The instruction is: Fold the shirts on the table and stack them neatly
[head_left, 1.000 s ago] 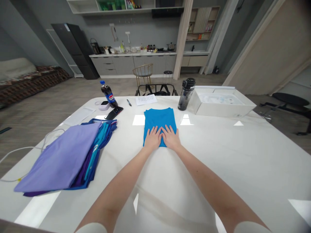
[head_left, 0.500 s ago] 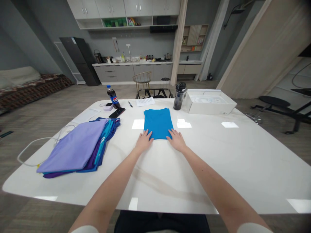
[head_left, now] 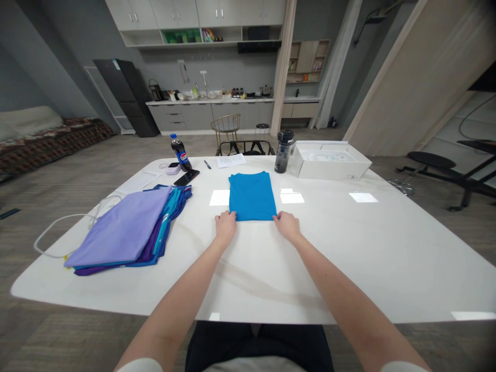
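A blue folded T-shirt (head_left: 252, 196) lies flat on the white table (head_left: 263, 268) in front of me. At its near left corner, my left hand (head_left: 226, 226) is closed, pinching the fabric edge. My right hand (head_left: 287, 225) grips the near right corner the same way, thumb and fingers together. The shirt's near edge stretches straight between both hands. To the left sits a stack of folded clothes, with a lilac garment (head_left: 122, 227) on top and blue, teal and purple ones beneath it.
Behind the stack are a black phone (head_left: 186, 178), a cola bottle (head_left: 181, 153) and a white cable (head_left: 58, 216). A printed sheet (head_left: 231, 160) and a pen (head_left: 207, 165) lie at the far edge. A dark tumbler (head_left: 284, 152) stands beside a white box (head_left: 331, 161).
My hands were lying flat with fingers spread on the shirt's near edge. They have moved outward to its near corners, and the fingers have closed on the fabric.
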